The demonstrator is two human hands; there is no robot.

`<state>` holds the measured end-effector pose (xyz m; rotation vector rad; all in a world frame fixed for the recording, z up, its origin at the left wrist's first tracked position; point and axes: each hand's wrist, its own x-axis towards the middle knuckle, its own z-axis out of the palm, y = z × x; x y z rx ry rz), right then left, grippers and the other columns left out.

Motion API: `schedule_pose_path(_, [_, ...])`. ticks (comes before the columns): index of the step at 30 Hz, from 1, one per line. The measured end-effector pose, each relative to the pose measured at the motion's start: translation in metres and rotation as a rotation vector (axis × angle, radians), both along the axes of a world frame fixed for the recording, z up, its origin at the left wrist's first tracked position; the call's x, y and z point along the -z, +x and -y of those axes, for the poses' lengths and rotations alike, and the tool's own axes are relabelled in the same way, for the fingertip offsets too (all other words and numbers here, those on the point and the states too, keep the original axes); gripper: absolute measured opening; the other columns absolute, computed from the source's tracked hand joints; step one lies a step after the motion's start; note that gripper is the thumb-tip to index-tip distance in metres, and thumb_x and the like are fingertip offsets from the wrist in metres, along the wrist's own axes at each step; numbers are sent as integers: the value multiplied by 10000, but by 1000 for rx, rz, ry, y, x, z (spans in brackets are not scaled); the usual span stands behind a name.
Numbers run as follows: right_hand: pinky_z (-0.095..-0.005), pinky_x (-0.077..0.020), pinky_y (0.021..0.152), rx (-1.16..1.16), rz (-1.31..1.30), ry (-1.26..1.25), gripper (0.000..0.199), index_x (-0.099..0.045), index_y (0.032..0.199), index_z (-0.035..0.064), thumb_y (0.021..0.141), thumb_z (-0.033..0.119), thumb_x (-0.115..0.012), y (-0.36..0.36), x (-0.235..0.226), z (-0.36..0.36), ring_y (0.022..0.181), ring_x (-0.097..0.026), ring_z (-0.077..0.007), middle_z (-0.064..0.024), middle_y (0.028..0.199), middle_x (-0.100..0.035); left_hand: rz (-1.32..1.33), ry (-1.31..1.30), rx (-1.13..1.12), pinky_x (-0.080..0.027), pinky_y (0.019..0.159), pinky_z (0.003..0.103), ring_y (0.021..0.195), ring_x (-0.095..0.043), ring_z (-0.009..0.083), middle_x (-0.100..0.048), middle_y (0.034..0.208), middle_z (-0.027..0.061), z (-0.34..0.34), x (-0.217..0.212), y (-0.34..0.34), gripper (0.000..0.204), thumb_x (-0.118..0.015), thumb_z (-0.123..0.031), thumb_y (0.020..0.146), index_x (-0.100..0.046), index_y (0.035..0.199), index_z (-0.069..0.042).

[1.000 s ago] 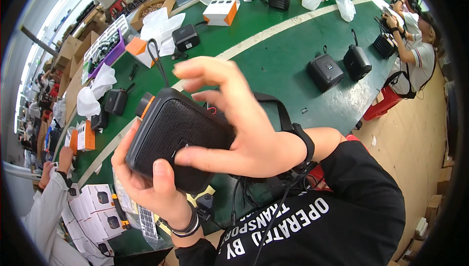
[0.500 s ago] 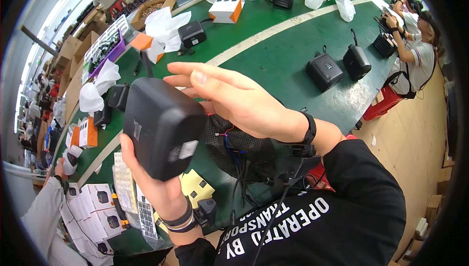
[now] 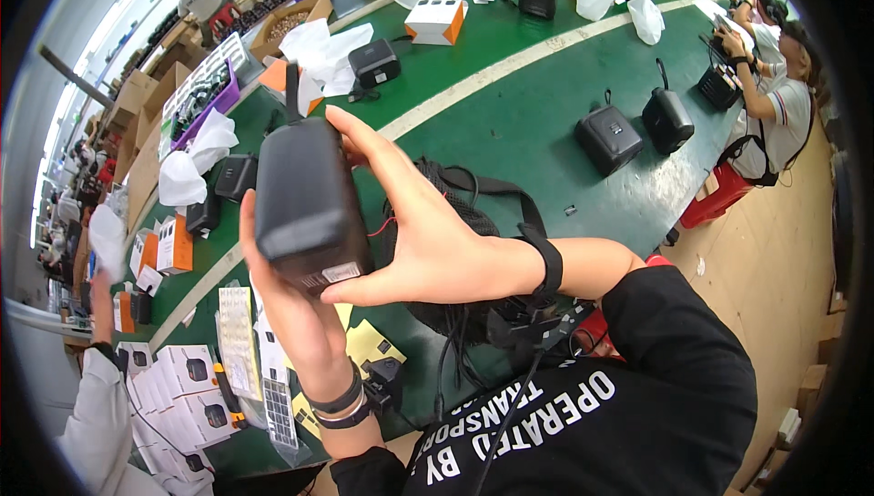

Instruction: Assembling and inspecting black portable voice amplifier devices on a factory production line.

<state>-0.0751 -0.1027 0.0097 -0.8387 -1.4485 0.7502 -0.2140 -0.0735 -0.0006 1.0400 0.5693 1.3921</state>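
Note:
Both my hands hold up a black portable speaker (image 3: 309, 196), a rounded box with a strap loop at its top and a small white label near its lower edge. My left hand (image 3: 300, 314) cups it from below and the left, fingers along its side. With thumb low and fingers near the top, my right hand (image 3: 437, 232) grips its right side. Behind my right hand lies a black mesh bag (image 3: 464, 205) with cables, partly hidden. Yellow stickers on a sheet (image 3: 371, 346) and a small black device (image 3: 386, 378) lie near my left wrist.
Two more black speakers (image 3: 608, 139) (image 3: 669, 120) stand on the green table (image 3: 510, 123) at right. White-and-orange boxes (image 3: 437, 21) and plastic bags (image 3: 323, 50) are spread beyond. Small white boxes (image 3: 196, 373) lie at lower left, beside a co-worker's arm (image 3: 96, 405). Other people sit at far right.
The speaker has turned in my hands and now stands more upright. My right hand has moved from an open palm beside it to a grip on its right side. The co-worker's hand has risen.

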Motion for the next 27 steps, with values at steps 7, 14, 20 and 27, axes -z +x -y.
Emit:
schedule_pose_path(7, [-452, -299, 1016, 192, 469, 453, 1036, -232, 1398, -8, 586, 220, -835, 3, -13, 3, 1234, -339, -359, -189, 1395, -310, -131, 108, 17, -390, 968, 367, 1164, -480, 211, -463, 1299, 109, 13, 0, -17, 615, -405, -466, 928, -368, 1322, 4])
schedule_pose_path(14, [-306, -475, 797, 13, 165, 66, 857, -347, 1357, 21, 666, 213, -816, 18, -22, 3, 1009, -548, -169, -122, 1240, -511, 421, -14, 286, -434, 948, 383, 1067, -562, 227, -553, 1211, 114, -1, 8, -34, 562, -425, -467, 895, -468, 1254, -36])
schedule_pose_path(20, [-188, -418, 522, -99, -44, -303, 613, -564, 1187, -1, 649, 151, -814, 27, -23, -19, 623, -523, -30, -35, 866, -652, -235, 105, -123, -385, 944, 370, 1131, -470, 222, -448, 1262, 120, -3, -2, -26, 506, -429, -326, 930, -361, 1318, -9])
schedule_pose_path(27, [-405, -488, 795, 1076, 661, -25, 553, -576, 1096, 20, 607, 238, -715, 134, 29, -132, 865, -598, -369, -203, 998, -568, -210, 338, -265, -307, 1009, 438, 1212, -386, 310, -373, 1309, 195, 27, -26, -49, 640, -400, -425, 908, -266, 1373, -6])
